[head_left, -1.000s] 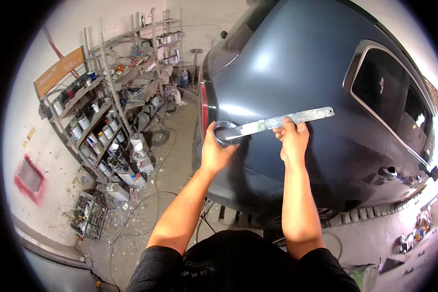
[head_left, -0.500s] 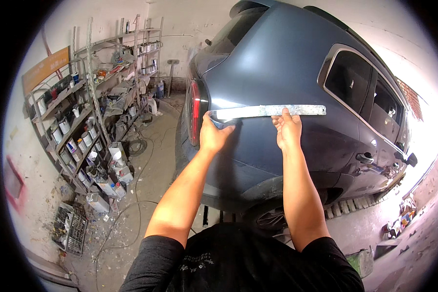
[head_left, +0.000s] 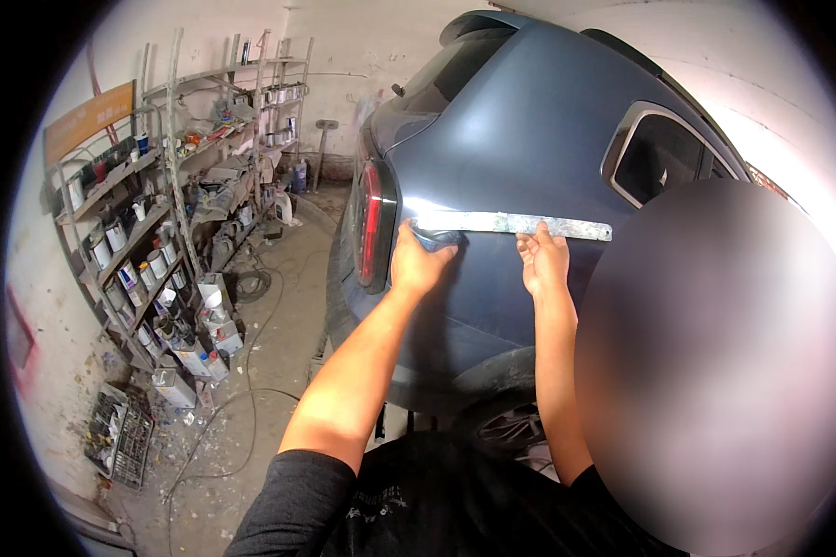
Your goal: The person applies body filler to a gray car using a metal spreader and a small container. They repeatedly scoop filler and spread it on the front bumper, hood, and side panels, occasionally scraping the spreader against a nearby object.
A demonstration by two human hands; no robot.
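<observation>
A long, flat, whitish strip (head_left: 492,222) with worn, stained patches lies across the rear side panel of a dark blue-grey car (head_left: 529,130). Its left end is close to the red tail light (head_left: 372,223). My left hand (head_left: 420,265) grips that end, along with a small bluish thing (head_left: 438,239) that the fingers and thumb partly hide. Further right, my right hand (head_left: 542,260) pinches the strip a little short of its other end, thumb on top and fingers curled beneath. The strip slopes slightly down to the right.
Metal shelves (head_left: 139,223) along the left wall hold cans and tins. Below them stand metal canisters (head_left: 175,387) and a black crate (head_left: 121,436). A hose (head_left: 251,395) winds over the littered floor. A large blurred patch covers the right side, hiding much of the car.
The strip's right end and my right hand have dropped a little. My view has shifted slightly, and a blurred patch now covers the right side. Both hands keep their hold.
</observation>
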